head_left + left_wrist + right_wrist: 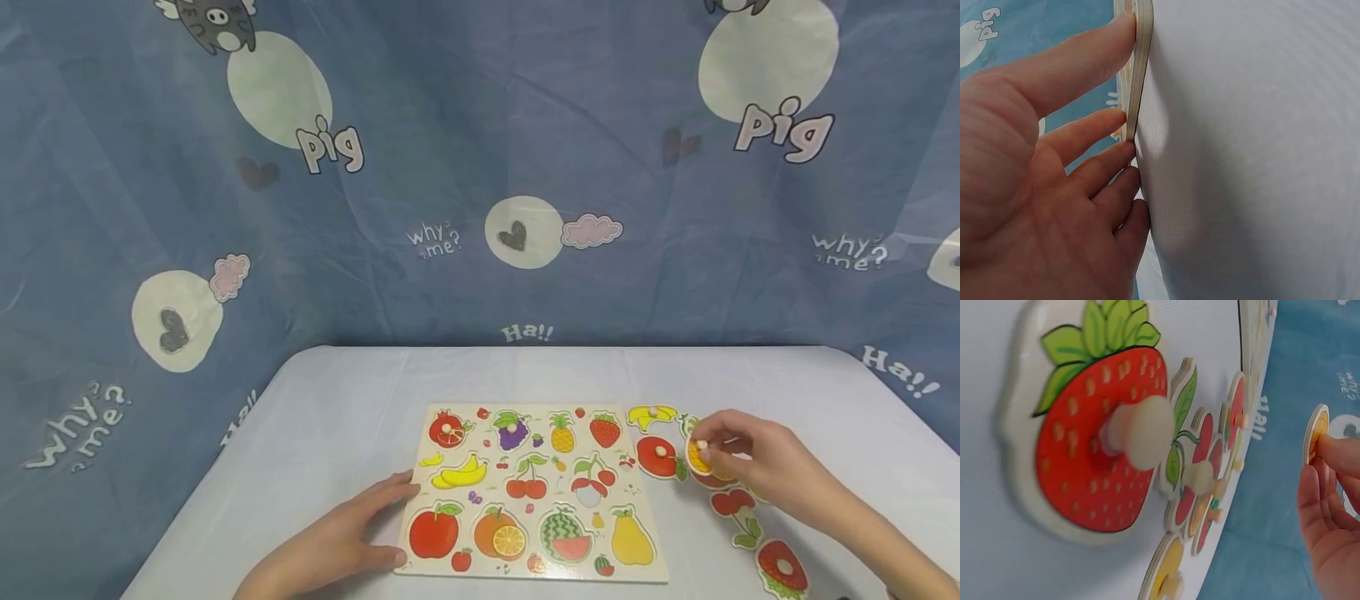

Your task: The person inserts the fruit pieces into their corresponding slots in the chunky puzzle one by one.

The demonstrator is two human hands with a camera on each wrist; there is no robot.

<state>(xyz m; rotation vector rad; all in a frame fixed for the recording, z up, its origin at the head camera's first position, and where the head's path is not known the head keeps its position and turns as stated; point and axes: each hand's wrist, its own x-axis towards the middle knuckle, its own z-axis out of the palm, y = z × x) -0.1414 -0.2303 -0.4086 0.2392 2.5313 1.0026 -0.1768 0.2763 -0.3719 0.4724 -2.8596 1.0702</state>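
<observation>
Right hand [765, 458]: thumb and fingers pinching a yellow-orange puzzle piece [693, 457], center right of the head view. Looks like the pineapple, though the fingers cover part of it; can't tell if the grip is on the knob or the rim. Right wrist view shows it against the blue backdrop [1285, 500], apart from the other pieces. Left hand [341, 533], lower left: fingers extended, tips and thumb touching the left edge of the wooden board [570, 570], gripping nothing loose; reads as bracing. Board lies flat on the white tabletop [360, 408], lower middle. Pomegranate piece [441, 433] and grape piece [510, 442] sit in its top row, knobs showing; the pineapple recess [561, 435] beside the grapes has no knob. Loose pieces right of the board: banana [637, 415], round red piece [650, 461], cherries [732, 502], strawberry [776, 557] at lower right. My read: the pick is done, placement pending, early in the job. If it is the pineapple, the next move calls for carrying it left over the board, crown toward the top of the frame, lining up the outline before pressing. Risk: wrong rotation, so it rides on the recess edge.
</observation>
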